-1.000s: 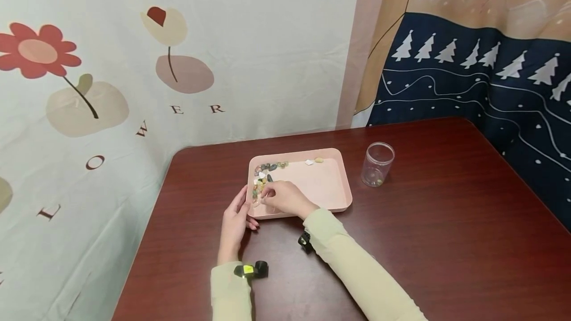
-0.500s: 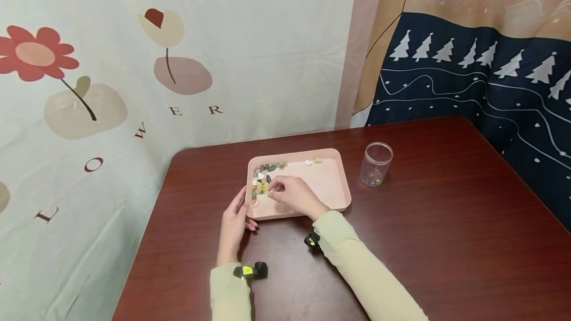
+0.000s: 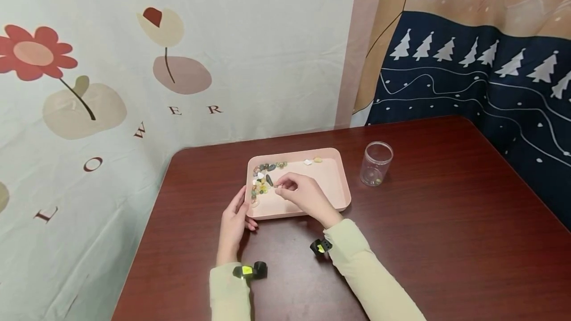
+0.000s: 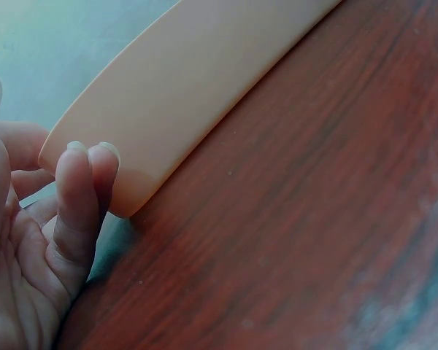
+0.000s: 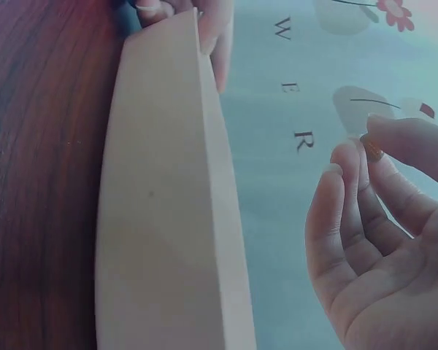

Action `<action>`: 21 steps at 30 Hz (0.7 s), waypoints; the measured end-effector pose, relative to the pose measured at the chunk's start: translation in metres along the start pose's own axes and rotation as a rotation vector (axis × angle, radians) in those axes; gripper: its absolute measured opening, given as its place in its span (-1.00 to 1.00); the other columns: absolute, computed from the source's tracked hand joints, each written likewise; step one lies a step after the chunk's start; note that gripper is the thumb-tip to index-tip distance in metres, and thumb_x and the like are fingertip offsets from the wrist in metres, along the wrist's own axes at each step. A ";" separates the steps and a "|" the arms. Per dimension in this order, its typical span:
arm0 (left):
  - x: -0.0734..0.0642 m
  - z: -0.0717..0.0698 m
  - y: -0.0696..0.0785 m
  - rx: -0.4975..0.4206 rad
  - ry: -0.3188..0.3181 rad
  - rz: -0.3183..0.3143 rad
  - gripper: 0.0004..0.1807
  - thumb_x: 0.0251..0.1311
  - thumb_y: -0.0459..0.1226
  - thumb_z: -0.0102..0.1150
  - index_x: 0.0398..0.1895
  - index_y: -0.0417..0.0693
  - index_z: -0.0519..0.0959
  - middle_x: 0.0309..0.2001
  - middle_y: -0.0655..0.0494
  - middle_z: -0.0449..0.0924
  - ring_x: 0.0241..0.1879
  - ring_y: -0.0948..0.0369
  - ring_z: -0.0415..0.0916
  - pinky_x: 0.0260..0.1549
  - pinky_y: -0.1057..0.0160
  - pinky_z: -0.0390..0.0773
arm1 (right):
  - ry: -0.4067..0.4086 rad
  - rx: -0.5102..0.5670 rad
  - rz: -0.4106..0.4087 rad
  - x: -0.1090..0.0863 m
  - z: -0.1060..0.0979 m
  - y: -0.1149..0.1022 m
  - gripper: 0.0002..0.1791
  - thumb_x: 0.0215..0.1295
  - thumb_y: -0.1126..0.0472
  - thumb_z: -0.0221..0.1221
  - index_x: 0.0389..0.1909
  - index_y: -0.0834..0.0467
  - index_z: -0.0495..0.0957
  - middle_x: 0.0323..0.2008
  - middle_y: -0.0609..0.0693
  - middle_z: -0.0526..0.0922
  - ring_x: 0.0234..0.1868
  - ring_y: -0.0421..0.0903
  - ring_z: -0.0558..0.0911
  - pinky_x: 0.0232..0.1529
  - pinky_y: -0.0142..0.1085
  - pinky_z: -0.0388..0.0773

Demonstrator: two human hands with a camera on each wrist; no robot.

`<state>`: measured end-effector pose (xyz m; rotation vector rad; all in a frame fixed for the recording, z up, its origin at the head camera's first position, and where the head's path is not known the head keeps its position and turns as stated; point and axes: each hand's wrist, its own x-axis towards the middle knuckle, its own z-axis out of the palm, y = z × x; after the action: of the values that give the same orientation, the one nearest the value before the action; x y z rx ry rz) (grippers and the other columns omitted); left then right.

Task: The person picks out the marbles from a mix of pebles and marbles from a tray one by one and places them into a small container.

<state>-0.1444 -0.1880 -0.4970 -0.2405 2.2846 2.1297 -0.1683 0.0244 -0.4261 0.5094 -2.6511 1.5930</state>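
A pink tray [image 3: 308,197] lies on the table, with small coloured pebbles [image 3: 260,187] bunched along its left side. My left hand [image 3: 234,224] holds the tray's near left corner, its fingers on both sides of that corner in the left wrist view. Over the tray, just right of the bunch, my right hand [image 3: 305,196] pinches a small amber-brown pebble [image 5: 373,149] between thumb and fingertips. A long dark pebble [image 3: 269,180] lies close to those fingertips. Near the far rim are a white pebble [image 3: 308,162] and a yellowish pebble [image 3: 317,160].
Right of the tray stands a clear open jar [image 3: 376,165] with a small greenish pebble [image 3: 378,181] at its bottom. The dark red wooden table [image 3: 428,202] meets a flower-printed cloth [image 3: 267,63] at the back and a navy tree-printed cloth [image 3: 468,78] at the right.
My right hand has moved right, away from the pebble bunch, uncovering more of it, its fingertips staying pinched. The left hand stays at the tray corner.
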 end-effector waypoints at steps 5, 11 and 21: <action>-0.001 0.000 0.001 0.007 0.010 -0.008 -0.56 0.27 -0.21 -0.09 0.19 0.44 0.30 0.15 0.35 0.33 -0.73 0.07 0.46 -0.75 0.17 0.55 | 0.018 0.018 -0.012 -0.005 -0.008 -0.005 -0.87 0.10 0.02 0.18 -0.35 -0.06 0.56 -0.48 -0.24 0.53 -0.42 -0.30 0.51 -0.36 -0.39 0.49; 0.000 0.000 0.000 0.014 0.007 -0.006 -0.55 0.27 -0.22 -0.10 0.20 0.40 0.29 0.16 0.34 0.31 -0.73 0.08 0.46 -0.74 0.18 0.55 | 0.051 0.025 0.000 -0.008 -0.019 -0.006 -0.87 0.08 0.04 0.20 -0.34 -0.05 0.57 -0.49 -0.23 0.53 -0.42 -0.29 0.51 -0.38 -0.38 0.50; 0.002 -0.001 0.000 -0.015 -0.010 -0.017 -0.55 0.27 -0.24 -0.10 0.20 0.39 0.29 0.17 0.31 0.31 -0.75 0.10 0.45 -0.75 0.19 0.54 | 0.133 0.101 0.043 -0.011 -0.038 -0.002 -0.84 0.05 0.05 0.23 -0.33 -0.05 0.58 -0.46 -0.16 0.55 -0.42 -0.22 0.53 -0.41 -0.33 0.51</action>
<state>-0.1459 -0.1894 -0.4975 -0.2477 2.2536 2.1364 -0.1632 0.0592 -0.4083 0.3380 -2.5126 1.7145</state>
